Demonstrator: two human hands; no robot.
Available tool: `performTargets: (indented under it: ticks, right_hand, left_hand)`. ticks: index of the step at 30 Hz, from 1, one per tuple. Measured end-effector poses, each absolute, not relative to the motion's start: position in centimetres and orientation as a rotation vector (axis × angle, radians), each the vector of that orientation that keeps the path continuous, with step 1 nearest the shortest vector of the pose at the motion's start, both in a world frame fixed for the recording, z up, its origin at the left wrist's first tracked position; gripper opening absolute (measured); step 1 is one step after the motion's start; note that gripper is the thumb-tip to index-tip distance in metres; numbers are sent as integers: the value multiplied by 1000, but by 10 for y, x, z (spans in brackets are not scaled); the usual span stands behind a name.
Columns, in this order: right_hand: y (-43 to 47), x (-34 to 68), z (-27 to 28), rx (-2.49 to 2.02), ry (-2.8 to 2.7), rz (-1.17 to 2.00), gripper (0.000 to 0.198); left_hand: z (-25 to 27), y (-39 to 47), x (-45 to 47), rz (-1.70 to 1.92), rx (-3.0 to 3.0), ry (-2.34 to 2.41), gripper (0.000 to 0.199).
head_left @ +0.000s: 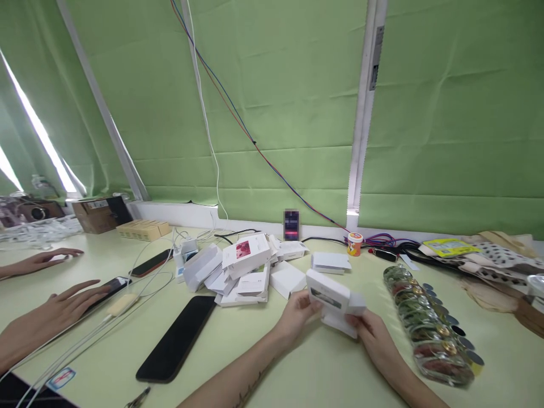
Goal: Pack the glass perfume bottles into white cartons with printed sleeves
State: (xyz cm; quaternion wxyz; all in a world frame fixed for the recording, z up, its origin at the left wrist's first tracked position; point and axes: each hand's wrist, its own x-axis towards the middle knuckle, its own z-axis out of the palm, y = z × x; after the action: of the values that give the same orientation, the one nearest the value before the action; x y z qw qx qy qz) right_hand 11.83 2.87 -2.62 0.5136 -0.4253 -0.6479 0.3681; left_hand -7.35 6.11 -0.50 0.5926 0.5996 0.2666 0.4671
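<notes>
Between my hands is a small white carton [325,284] with a dark picture on its side, held above the table and tilted. My left hand [298,317] grips its left end, thumb on the front. The fingers of my right hand [369,330] close on a white flap [340,324] at the carton's lower right. What the carton contains cannot be seen. Just behind it lies a flat white box [331,262]. To the right runs a row of clear packs [425,323] with green and reddish contents, several dark discs [458,330] along their side.
White cartons [249,263] are heaped left of my hands. A large black phone [178,340] lies nearer. At far left, a co-worker's hands [55,311] rest by another phone [108,292] and white cables. An orange-and-white cup [354,245] and patterned cloth [493,266] are at the back right.
</notes>
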Motion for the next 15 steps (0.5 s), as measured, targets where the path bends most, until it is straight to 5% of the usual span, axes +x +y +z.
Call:
performTargets:
  ticks: [15]
  right_hand:
    - [23,123,-28,-885,-1622,642,20]
  left_hand:
    - [12,40,-79,1403,2195,586,19]
